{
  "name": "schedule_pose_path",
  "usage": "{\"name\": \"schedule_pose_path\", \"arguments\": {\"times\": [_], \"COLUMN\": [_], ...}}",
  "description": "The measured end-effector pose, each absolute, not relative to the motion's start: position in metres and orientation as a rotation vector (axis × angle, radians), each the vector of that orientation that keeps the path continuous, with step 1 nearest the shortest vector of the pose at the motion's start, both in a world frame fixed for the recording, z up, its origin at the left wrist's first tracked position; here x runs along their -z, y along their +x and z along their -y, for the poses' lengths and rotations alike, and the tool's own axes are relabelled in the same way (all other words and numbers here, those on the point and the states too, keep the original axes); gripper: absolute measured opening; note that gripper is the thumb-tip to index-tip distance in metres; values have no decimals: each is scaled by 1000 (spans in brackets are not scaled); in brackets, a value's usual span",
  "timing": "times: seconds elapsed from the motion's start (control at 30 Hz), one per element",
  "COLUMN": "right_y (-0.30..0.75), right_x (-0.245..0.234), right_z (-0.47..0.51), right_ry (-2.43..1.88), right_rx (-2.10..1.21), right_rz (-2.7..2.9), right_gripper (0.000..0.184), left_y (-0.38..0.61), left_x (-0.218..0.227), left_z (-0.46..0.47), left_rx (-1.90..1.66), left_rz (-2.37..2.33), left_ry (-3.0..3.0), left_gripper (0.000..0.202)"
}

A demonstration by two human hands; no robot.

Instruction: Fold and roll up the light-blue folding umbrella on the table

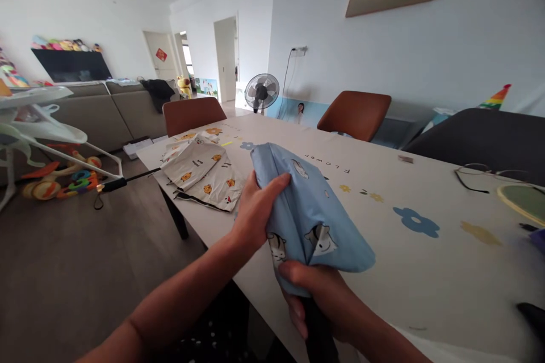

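- Left hand (255, 212) grips the left side of the blue cloth (310, 210), fingers curled over its top.
- Right hand (317, 295) clutches the cloth's near lower end, fingers closed under it.
- Blue cloth is bunched, held at the near table (426, 272) edge.
- Cream printed cloth (202, 170) lies on the table, just left.

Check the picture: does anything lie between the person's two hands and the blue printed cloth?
Nothing visible does. The left hand grips the blue cloth directly on its left side, and the right hand clutches its near end from below.
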State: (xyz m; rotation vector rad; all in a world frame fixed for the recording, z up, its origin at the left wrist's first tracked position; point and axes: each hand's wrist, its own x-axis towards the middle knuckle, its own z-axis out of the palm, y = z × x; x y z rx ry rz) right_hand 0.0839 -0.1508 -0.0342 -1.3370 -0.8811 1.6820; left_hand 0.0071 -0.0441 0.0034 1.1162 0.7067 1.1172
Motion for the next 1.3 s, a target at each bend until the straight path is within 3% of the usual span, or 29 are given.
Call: {"name": "schedule_pose_path", "arguments": {"times": [0.17,0.4,0.8,1.03,1.3], "right_y": [89,91,91,86,74], "right_x": [33,34,39,44,39], "right_z": [149,145,141,142,143], "right_ry": [-1239,-1254,-882,-1102,-1198], "right_rx": [-1812,-1831,-1627,-1495,-1387], "right_rz": [815,741,611,392,255], "right_gripper": [36,33,36,31,55], "left_y": [11,17,16,12,9], "left_x": [2,7,-1,-1,8], "left_z": [27,20,23,23,19], "left_rx": [-925,-1013,-1068,-1075,-1030], "left_rz": [-606,-638,-630,-601,-662], "left_ry": [858,831,827,816,753], "left_gripper": [33,26,18,21,26]}}
